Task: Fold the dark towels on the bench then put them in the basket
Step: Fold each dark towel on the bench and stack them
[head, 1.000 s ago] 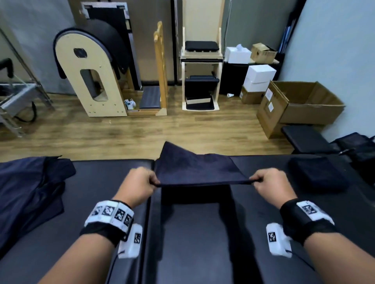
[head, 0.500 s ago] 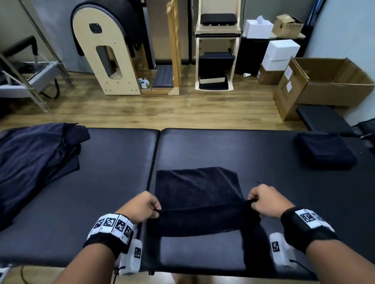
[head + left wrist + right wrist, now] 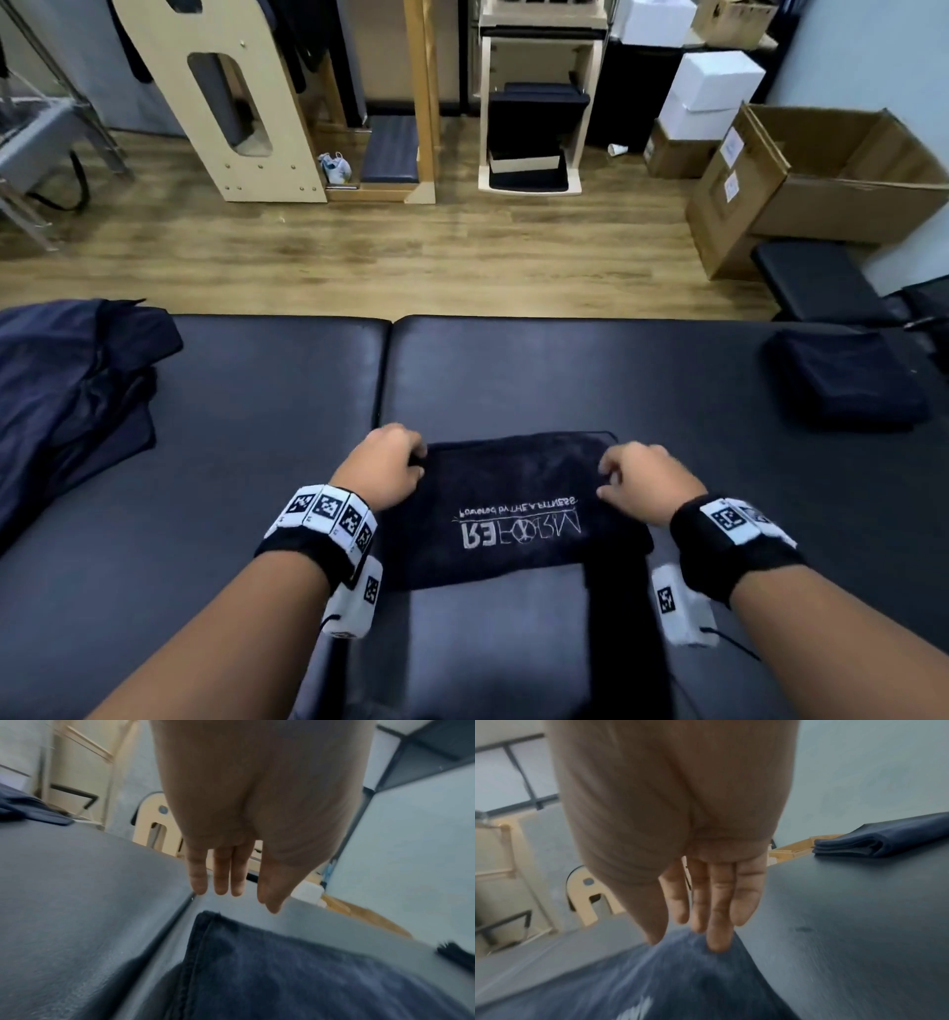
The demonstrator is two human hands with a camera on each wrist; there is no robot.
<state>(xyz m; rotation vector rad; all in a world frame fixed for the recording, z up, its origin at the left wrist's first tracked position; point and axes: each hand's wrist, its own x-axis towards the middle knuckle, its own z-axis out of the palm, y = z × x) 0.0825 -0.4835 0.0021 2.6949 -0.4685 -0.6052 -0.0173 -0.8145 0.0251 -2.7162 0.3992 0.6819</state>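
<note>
A dark towel (image 3: 513, 514) with a pale printed logo lies folded on the black bench (image 3: 513, 375) in front of me. My left hand (image 3: 395, 462) is at its far left corner; in the left wrist view the fingers (image 3: 221, 878) are straight, just above the towel (image 3: 308, 973). My right hand (image 3: 637, 478) is at the far right corner, its straight fingertips (image 3: 718, 943) pressing the towel (image 3: 667, 973). A folded dark towel (image 3: 842, 380) sits at the bench's right end. Unfolded dark towels (image 3: 67, 390) are heaped at the left end. No basket is in view.
Beyond the bench is wooden floor with a wooden arched exercise frame (image 3: 231, 103), a wooden chair unit (image 3: 534, 103), white boxes (image 3: 714, 87) and an open cardboard box (image 3: 821, 180). A black padded stool (image 3: 816, 277) stands by the bench's far right corner.
Both hands carried the pinched towel edge down and forward, laying it over the far half. The logo side now faces up, and both hands have let go with fingers straightened.
</note>
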